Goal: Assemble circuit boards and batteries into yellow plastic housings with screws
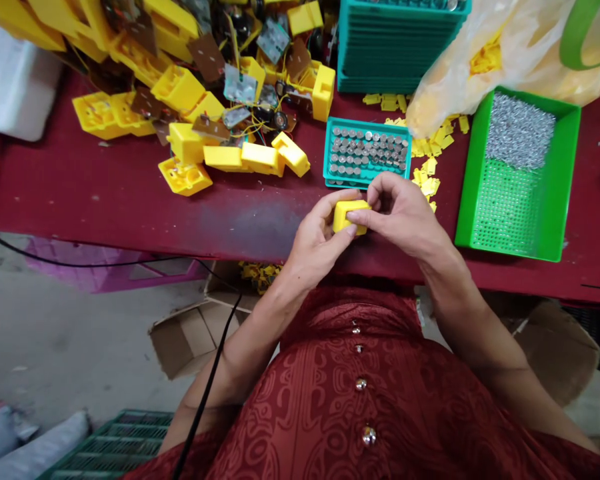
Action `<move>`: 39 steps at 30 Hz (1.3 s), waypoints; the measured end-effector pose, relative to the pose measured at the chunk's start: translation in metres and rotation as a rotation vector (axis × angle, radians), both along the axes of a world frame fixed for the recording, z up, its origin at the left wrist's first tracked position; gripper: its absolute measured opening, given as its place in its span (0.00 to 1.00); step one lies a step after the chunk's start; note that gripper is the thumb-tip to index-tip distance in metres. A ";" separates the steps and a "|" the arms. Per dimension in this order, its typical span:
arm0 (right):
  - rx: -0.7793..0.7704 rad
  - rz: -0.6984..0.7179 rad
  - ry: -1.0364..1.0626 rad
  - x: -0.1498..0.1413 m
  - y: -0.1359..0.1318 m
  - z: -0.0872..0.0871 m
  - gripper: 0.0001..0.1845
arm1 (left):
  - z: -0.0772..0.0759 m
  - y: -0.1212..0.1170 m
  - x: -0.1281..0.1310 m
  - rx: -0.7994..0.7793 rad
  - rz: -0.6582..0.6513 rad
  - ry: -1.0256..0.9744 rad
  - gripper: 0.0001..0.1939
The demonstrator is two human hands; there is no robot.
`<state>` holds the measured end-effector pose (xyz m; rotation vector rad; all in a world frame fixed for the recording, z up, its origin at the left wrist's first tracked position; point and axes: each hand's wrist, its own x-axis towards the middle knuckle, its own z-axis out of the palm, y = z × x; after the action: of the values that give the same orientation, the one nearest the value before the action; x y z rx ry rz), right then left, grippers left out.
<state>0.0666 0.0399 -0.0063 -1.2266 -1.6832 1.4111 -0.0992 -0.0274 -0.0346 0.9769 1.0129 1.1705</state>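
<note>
A small yellow plastic housing (350,217) sits between my two hands, just above the table's near edge. My left hand (320,240) grips its left side with thumb and fingers. My right hand (395,213) pinches it from the right, with the thumb pressing on its front face. Just beyond my fingers lies a teal tray (366,125) holding rows of metal discs. To the left, a heap of yellow housings (180,90) lies mixed with small circuit boards and coloured wires (243,87). The inside of the held housing is mostly hidden by my fingers.
A dark red cloth-covered table (130,207) carries everything. A green perforated tray (505,213) holds grey metal parts at right. Behind stand stacked teal trays (395,47) and a plastic bag (460,73). Small yellow tabs (430,157) are scattered nearby. A cardboard box (190,337) sits below.
</note>
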 end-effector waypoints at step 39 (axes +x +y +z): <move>0.448 -0.272 -0.748 0.062 -0.008 -0.028 0.06 | 0.027 0.014 0.012 -0.403 0.019 -0.170 0.24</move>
<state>0.1284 0.0315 -0.0342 -1.7348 -2.0418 0.3694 -0.0875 -0.0137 -0.0072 0.5416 1.0685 0.9943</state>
